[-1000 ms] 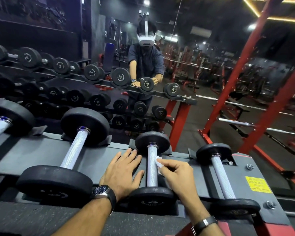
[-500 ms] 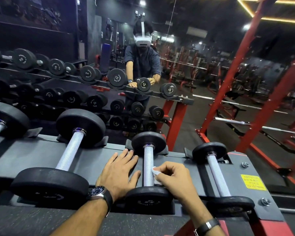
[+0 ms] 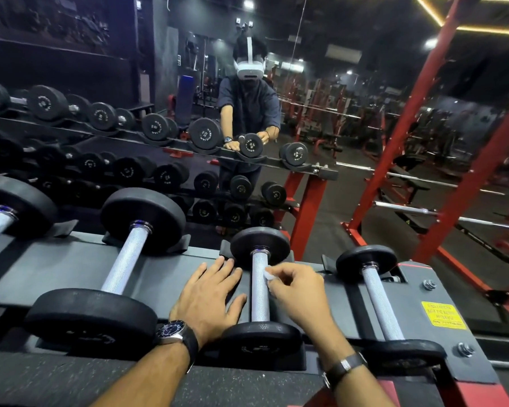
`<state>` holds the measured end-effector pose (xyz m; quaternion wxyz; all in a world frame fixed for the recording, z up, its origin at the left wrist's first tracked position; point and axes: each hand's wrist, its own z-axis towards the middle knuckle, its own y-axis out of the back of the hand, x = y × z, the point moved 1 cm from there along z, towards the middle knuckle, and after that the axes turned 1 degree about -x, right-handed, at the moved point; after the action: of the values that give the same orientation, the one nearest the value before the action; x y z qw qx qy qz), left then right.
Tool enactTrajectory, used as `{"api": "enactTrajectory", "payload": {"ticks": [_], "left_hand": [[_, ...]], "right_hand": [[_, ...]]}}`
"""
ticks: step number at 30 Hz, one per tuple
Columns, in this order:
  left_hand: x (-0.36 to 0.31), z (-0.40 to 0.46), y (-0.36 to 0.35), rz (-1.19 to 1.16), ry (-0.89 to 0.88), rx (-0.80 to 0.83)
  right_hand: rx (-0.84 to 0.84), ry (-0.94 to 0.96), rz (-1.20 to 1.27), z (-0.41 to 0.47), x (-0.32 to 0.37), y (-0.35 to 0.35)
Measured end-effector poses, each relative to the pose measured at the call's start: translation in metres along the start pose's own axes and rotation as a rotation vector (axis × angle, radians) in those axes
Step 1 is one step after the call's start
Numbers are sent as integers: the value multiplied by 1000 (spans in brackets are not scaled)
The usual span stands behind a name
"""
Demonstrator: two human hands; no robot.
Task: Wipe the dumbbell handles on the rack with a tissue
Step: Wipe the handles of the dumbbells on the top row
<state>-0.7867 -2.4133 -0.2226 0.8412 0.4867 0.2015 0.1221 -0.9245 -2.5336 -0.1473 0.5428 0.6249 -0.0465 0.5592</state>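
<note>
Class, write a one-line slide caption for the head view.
Right hand pinches a tissue against a dumbbell handle; left hand rests flat on the rack.

Bare forearms, wristwatch [image 3: 171, 331], dark wristband [image 3: 346, 366]

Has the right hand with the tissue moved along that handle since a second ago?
Yes. The right hand and tissue have slid up the handle, away from the near weight plate and closer to the far plate.
</note>
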Motion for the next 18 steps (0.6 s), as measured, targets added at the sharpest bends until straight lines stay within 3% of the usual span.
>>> {"api": "enactTrajectory", "payload": {"ticks": [7, 13, 18], "left_hand": [[0, 0, -2, -9, 2, -10], [2, 0, -2, -3, 2, -11], [2, 0, -3, -26, -8, -26]], "right_hand": [[539, -266, 306, -15, -22, 27], [121, -373, 539, 18, -23, -4], [324, -289, 523, 21, -20, -16]]}}
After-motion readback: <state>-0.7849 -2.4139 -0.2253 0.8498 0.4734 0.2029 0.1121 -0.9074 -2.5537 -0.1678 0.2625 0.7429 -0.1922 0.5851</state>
